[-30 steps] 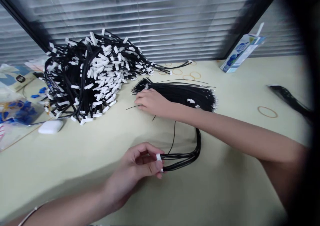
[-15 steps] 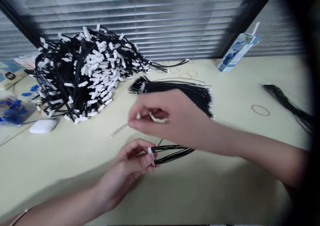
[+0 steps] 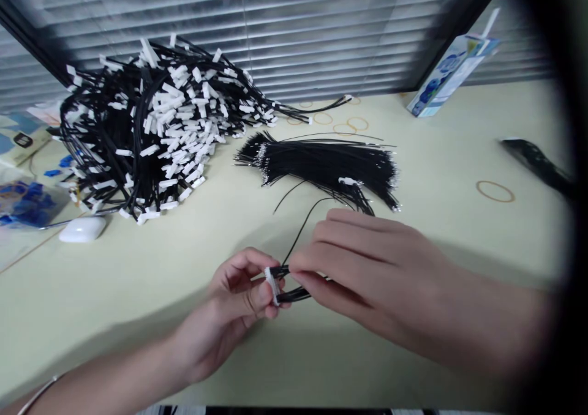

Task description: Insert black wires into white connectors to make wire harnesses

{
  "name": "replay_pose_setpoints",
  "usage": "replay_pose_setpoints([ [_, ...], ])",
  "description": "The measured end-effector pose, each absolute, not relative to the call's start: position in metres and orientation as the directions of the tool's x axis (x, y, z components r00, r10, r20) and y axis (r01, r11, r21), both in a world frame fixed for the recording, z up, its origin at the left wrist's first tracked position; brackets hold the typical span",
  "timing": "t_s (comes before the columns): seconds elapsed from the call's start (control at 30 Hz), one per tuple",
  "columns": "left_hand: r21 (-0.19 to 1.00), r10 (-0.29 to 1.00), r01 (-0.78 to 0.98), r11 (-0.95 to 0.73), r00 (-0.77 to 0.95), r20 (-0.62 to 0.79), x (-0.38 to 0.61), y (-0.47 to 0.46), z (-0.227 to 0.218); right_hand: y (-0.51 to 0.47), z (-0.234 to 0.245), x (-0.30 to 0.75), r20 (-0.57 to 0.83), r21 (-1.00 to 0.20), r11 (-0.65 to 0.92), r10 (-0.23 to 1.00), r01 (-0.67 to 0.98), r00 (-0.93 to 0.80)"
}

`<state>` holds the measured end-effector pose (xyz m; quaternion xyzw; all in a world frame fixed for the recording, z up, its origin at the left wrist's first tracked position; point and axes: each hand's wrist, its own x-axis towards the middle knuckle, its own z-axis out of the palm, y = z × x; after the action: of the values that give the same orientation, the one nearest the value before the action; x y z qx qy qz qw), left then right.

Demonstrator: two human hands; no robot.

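My left hand (image 3: 243,305) pinches a white plug connector (image 3: 272,286) between thumb and fingers. Black wires (image 3: 296,294) come out of its right side in two groups and pass under my right hand (image 3: 362,274). The right hand's fingertips are closed on black wire close to the connector; the exact grip is partly hidden. One loose black wire (image 3: 301,231) arcs up from the connector and over toward the wire bundle. Behind my right hand lies a bundle of loose black wires (image 3: 321,161) with bare metal tips, and another white connector (image 3: 350,181) rests against it.
A large heap of black cables with white connectors (image 3: 184,121) fills the back left. A white case (image 3: 82,229) and a bag of blue pieces (image 3: 27,204) are left. Rubber bands (image 3: 495,191), a drink carton (image 3: 448,75) and a black cable bundle (image 3: 535,161) lie right.
My right hand has moved down and right, from left of the connector to the wires at it. The thin pale thing in its fingers is no longer visible. The left hand keeps its hold.
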<state>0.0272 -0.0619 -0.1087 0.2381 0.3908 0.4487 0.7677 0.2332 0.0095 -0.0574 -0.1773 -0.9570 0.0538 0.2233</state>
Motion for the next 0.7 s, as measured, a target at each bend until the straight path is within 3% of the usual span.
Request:
replay_pose_setpoints([
  [0.1, 0.712, 0.873, -0.505, 0.487, 0.284, -0.396, 0.0268, -0.0615, -0.1081, 0.0083, -0.057, 0.2322, 0.455, -0.058, 0.952, 0.292, 0.299, -0.841],
  [0.43, 0.716, 0.883, -0.516, 0.469, 0.283, -0.374, 0.0268, -0.0602, -0.1078, 0.005, -0.0528, 0.2275, 0.556, 0.091, 0.943, 0.219, 0.321, -0.802],
  [0.7, 0.714, 0.879, -0.513, 0.477, 0.272, -0.392, 0.0273, -0.0607, -0.1064, 0.0051, -0.0516, 0.2249, 0.543, 0.073, 0.946, 0.228, 0.316, -0.808],
])
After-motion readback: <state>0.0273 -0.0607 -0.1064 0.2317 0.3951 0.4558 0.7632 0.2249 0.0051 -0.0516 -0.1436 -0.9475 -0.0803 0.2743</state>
